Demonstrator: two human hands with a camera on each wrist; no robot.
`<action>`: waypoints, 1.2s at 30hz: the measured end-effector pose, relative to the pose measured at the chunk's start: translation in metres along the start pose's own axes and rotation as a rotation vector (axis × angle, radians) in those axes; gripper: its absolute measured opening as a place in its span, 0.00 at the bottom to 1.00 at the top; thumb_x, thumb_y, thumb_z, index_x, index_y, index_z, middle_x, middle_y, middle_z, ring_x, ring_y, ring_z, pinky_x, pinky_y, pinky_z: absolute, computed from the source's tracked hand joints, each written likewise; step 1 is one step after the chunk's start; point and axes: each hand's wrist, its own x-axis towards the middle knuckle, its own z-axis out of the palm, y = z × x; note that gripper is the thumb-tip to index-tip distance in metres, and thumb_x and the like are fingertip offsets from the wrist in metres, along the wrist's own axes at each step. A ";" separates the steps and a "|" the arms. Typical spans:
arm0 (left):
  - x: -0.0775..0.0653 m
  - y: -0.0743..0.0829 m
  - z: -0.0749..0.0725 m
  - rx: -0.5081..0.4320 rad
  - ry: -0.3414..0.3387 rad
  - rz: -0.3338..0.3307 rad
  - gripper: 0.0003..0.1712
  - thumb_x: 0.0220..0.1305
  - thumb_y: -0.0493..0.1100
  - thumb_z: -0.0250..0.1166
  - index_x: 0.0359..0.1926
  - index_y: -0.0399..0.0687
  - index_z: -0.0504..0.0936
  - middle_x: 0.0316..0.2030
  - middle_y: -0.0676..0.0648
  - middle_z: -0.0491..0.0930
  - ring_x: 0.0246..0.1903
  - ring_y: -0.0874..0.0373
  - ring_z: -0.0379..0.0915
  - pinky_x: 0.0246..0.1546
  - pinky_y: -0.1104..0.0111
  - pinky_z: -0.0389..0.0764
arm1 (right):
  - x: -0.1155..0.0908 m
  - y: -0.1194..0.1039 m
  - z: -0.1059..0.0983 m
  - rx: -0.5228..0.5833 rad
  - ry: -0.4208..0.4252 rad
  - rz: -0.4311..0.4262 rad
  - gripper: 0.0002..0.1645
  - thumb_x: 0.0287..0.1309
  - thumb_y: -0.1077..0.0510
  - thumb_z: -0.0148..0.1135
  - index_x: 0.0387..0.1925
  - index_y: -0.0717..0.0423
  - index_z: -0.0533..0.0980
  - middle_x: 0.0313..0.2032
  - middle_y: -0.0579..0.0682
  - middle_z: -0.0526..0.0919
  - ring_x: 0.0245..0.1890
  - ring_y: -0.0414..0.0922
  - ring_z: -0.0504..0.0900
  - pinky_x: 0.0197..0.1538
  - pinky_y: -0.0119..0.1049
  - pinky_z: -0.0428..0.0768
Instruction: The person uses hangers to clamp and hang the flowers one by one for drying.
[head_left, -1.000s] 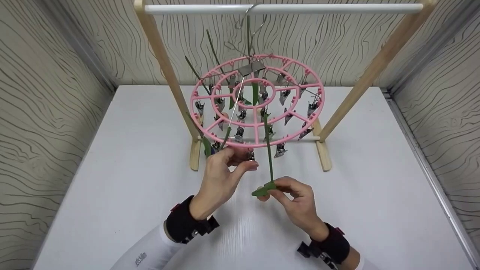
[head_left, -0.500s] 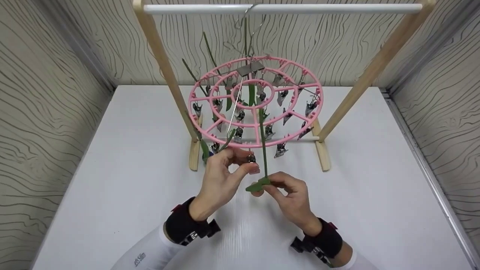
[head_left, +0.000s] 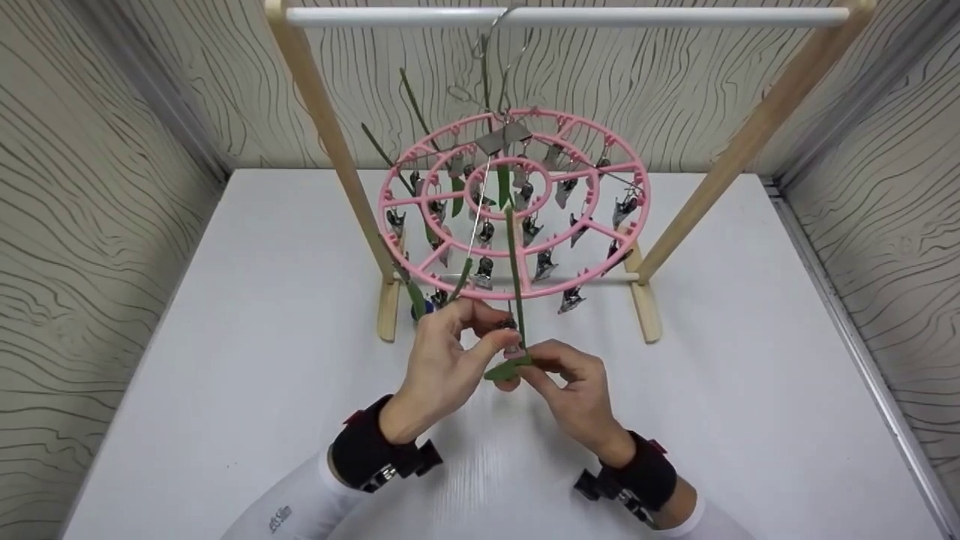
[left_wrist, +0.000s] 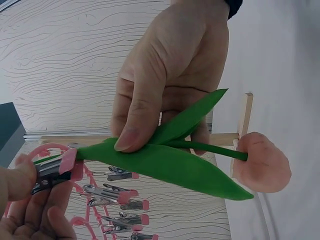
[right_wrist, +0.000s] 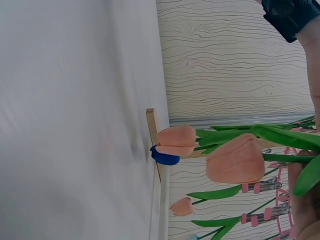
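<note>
My right hand (head_left: pixel 577 390) pinches an artificial tulip with a pink blossom (left_wrist: pixel 262 162) and green leaves (left_wrist: pixel 175 167). The tulip hangs blossom down, its green stem (head_left: pixel 515 262) rising past the front of the pink round clip hanger (head_left: pixel 647 196). With thumb and fingers, my left hand (head_left: pixel 442 364) grips a metal clip (left_wrist: pixel 50 172) with pink tips, hanging from the hanger's front. In the left wrist view the clip's tips meet the stem just above the leaves; whether they enclose it I cannot tell.
The hanger hangs from the white bar (head_left: pixel 637 16) of a wooden rack (head_left: pixel 742 154). Several tulips are clipped on its left and back, including a pink one (right_wrist: pixel 176 140) and a blue one (right_wrist: pixel 165 158). Other clips (head_left: pixel 570 300) dangle around. A white table (head_left: pixel 765 390) lies below.
My right hand has moved left with the tulip, bringing its stem up to the clip. My left hand has drawn the clip slightly down and right.
</note>
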 end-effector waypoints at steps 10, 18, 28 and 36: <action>0.000 -0.001 0.001 -0.050 0.019 0.001 0.09 0.57 0.47 0.70 0.34 0.49 0.82 0.31 0.51 0.86 0.31 0.64 0.79 0.35 0.75 0.75 | 0.003 0.004 0.001 -0.007 -0.034 -0.029 0.16 0.49 0.80 0.62 0.38 0.62 0.80 0.28 0.60 0.85 0.26 0.48 0.86 0.35 0.29 0.85; 0.001 -0.006 0.000 -0.082 -0.003 0.032 0.13 0.57 0.47 0.70 0.41 0.47 0.82 0.33 0.50 0.85 0.35 0.62 0.81 0.41 0.71 0.80 | -0.002 0.019 -0.002 -0.003 -0.050 -0.019 0.17 0.49 0.79 0.63 0.38 0.61 0.81 0.29 0.56 0.86 0.27 0.44 0.86 0.32 0.26 0.83; 0.000 -0.009 -0.001 -0.091 -0.037 0.016 0.14 0.62 0.46 0.66 0.47 0.47 0.80 0.38 0.49 0.84 0.38 0.62 0.82 0.46 0.70 0.83 | -0.002 0.023 -0.004 0.026 -0.059 0.002 0.17 0.49 0.78 0.63 0.41 0.64 0.79 0.31 0.58 0.85 0.27 0.47 0.87 0.36 0.32 0.86; -0.002 -0.014 -0.001 -0.106 -0.022 0.025 0.16 0.63 0.45 0.66 0.50 0.44 0.80 0.44 0.46 0.84 0.40 0.61 0.83 0.47 0.70 0.84 | -0.003 0.020 -0.005 -0.023 -0.068 0.109 0.16 0.52 0.73 0.65 0.43 0.60 0.80 0.36 0.57 0.86 0.36 0.44 0.87 0.40 0.34 0.86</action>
